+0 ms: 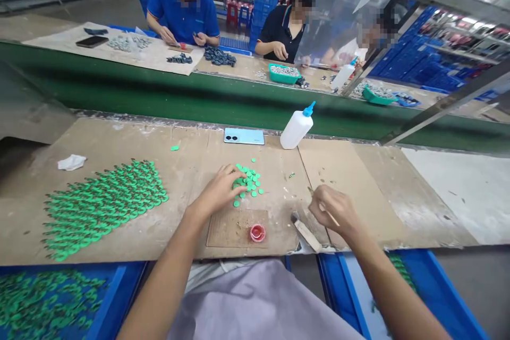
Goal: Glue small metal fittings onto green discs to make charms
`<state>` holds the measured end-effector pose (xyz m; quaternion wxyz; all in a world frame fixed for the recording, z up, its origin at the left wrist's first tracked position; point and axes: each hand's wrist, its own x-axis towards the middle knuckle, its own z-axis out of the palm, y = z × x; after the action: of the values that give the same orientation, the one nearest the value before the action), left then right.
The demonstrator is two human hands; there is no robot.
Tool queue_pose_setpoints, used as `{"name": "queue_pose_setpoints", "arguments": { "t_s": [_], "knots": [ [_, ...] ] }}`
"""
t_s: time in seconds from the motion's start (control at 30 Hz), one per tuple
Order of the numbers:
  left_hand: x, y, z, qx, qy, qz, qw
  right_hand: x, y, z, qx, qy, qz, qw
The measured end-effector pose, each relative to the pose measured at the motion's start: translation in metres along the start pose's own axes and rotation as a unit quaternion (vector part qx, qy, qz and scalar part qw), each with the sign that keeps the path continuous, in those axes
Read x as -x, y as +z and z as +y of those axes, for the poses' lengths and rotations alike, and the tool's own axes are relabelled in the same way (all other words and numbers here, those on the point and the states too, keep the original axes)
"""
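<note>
My left hand (pixel 221 187) rests at the left side of a loose pile of small green discs (pixel 250 180), its fingers apart and touching some of them. To the right, my right hand (pixel 332 208) is curled around a thin pale stick (pixel 331 218). Below the pile, a small round cup of red liquid (pixel 257 232) stands on a square cardboard piece (pixel 223 231). A tool with a pale handle (pixel 308 235) lies just below and left of my right hand. Many green pieces with dark ends are laid in rows (pixel 103 204) at the left.
A light blue phone (pixel 244 136) and a white bottle with a blue tip (pixel 296 128) are at the table's far edge. A crumpled white tissue (pixel 71 162) lies left. Blue trays (pixel 119 297) sit below the near edge. Several people work across the green divider (pixel 159 98).
</note>
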<state>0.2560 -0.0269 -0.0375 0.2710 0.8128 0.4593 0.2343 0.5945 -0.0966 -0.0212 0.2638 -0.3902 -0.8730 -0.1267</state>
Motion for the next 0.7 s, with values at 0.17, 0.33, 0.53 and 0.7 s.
{"name": "queue_pose_setpoints", "arguments": {
  "t_s": [0.17, 0.33, 0.53, 0.7],
  "knots": [
    [0.007, 0.017, -0.004, -0.051, 0.014, 0.013, 0.999, 0.043, 0.001, -0.015, -0.004, 0.195, 0.131, 0.972],
    [-0.006, 0.022, 0.012, -0.102, 0.052, -0.046, 0.992, 0.072, 0.026, -0.045, -0.133, 0.37, 0.177, 0.902],
    [-0.02, 0.037, 0.024, -0.173, 0.076, -0.103, 0.977, 0.08, 0.022, -0.064, -0.141, 0.311, 0.044, 0.939],
    [-0.027, 0.046, 0.028, -0.189, 0.087, -0.108, 0.972, 0.082, 0.03, -0.08, -0.114, 0.255, -0.032, 0.96]
  ]
}}
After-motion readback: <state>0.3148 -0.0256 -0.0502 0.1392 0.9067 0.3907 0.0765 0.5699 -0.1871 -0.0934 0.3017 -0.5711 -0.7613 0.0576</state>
